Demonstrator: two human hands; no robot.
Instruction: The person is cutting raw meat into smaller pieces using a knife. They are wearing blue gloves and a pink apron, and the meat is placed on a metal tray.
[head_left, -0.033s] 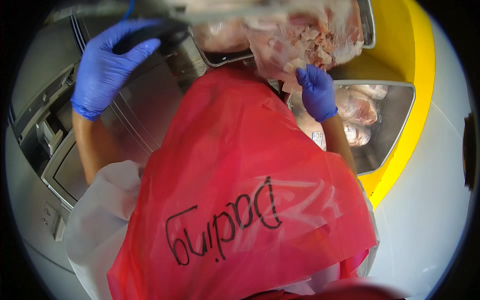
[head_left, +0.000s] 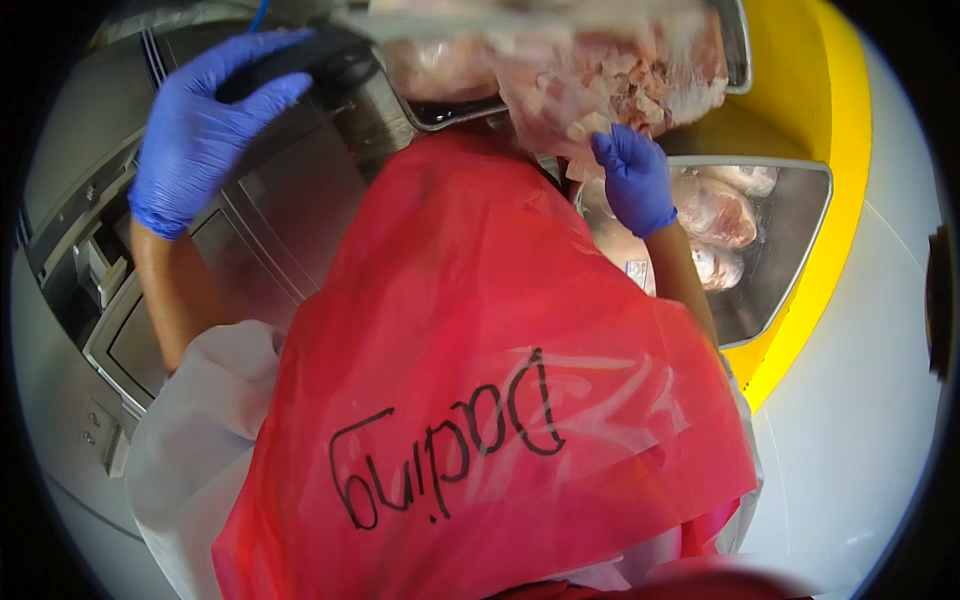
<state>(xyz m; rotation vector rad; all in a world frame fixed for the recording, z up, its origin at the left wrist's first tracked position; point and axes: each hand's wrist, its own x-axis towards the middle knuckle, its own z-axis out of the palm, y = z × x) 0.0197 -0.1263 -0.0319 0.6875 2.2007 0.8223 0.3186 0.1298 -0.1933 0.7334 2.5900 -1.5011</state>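
My left hand (head_left: 200, 125), in a blue glove, is closed round the black handle (head_left: 285, 68) of a tool. A pale, blurred strip stretches to the right from near this handle, across the top of the meat; I cannot tell whether it is the tool's blade. My right hand (head_left: 637, 182), also blue-gloved, pinches the lower edge of a large slab of raw meat (head_left: 560, 95). Ragged pinkish shreds cover part of that slab. Whole pale pieces of meat (head_left: 722, 215) lie in a metal tray (head_left: 790, 285) beside my right forearm.
Another metal tray (head_left: 440, 118) lies under the slab at the top. A yellow curved edge (head_left: 848, 130) runs along the right. Steel cabinets (head_left: 255, 225) stand on the left, below a blue cord (head_left: 259, 14). My red plastic apron (head_left: 450, 330) fills the middle.
My left hand has shifted slightly to the left and up with the black handle. My right hand keeps its pinch on the slab, nearly still.
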